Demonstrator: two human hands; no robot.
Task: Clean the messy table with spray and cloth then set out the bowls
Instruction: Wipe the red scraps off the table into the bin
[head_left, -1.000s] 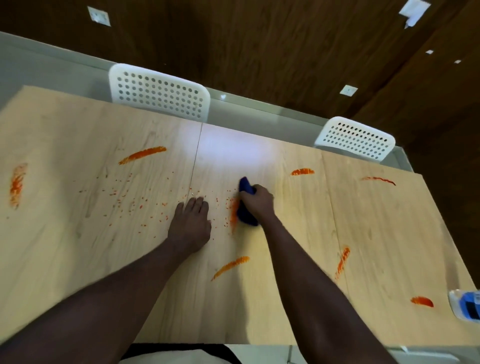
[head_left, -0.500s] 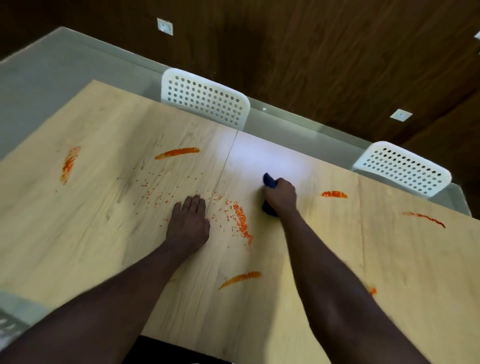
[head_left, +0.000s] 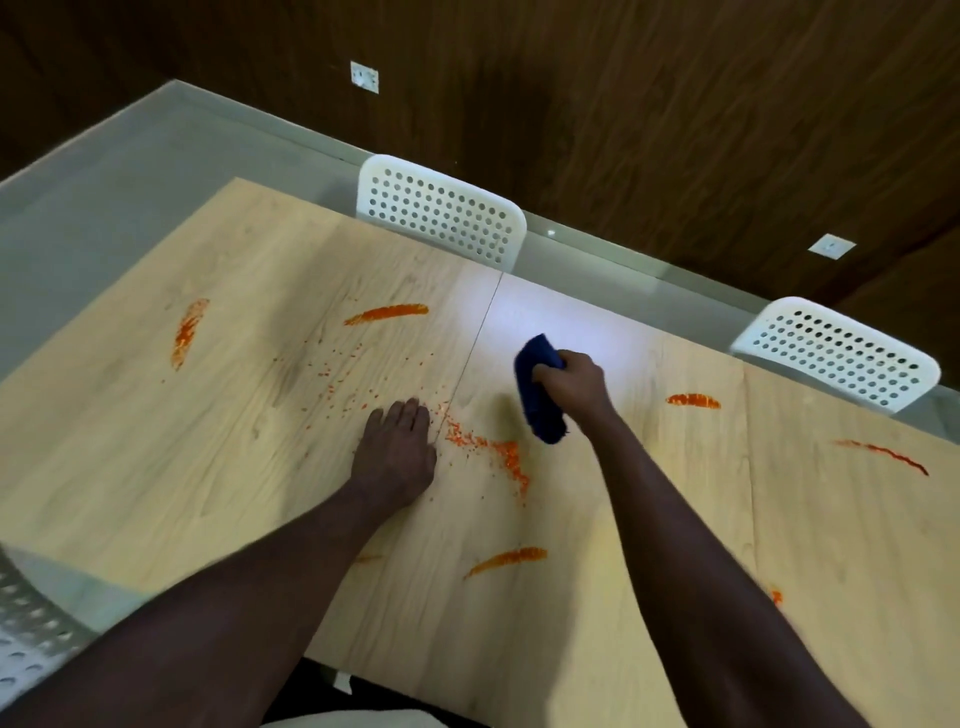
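— Where is the cloth on your feed?

— I see the cloth (head_left: 540, 402), dark blue and bunched, in the right hand (head_left: 571, 382). It is a little past the middle of the table (head_left: 182, 467), just right of the seam (head_left: 475, 348) between the boards. The fingers are curled round its upper part. The rest sticks out below the fist and reaches down to the wood.

— And the left hand?

— The left hand (head_left: 397, 452) lies flat on the table, palm down, just left of the seam. Its fingers are straight and pressed together, with the tips pointing away from me. It holds nothing.

— How bad is the mess?

— It is all orange. A band of crumbs (head_left: 498, 454) lies between the two hands, thickest near the cloth's lower end. Finer specks (head_left: 337, 374) are scattered beyond the left hand.

— Any smears?

— Several. The far smear (head_left: 387, 313) is ahead of the left hand and the left smear (head_left: 187, 330) is well off toward the table's left end. The near smear (head_left: 506, 561) lies between my two forearms. The right smear (head_left: 693, 400) is just right of the right wrist, and a thin streak (head_left: 883, 454) is further right. None of them touches the cloth.

— What is behind the table?

— A white chair (head_left: 441, 215) with a holed back stands at the far side, near the seam. A second chair (head_left: 836, 353) stands further right. Behind them is a dark wooden wall (head_left: 623, 104).
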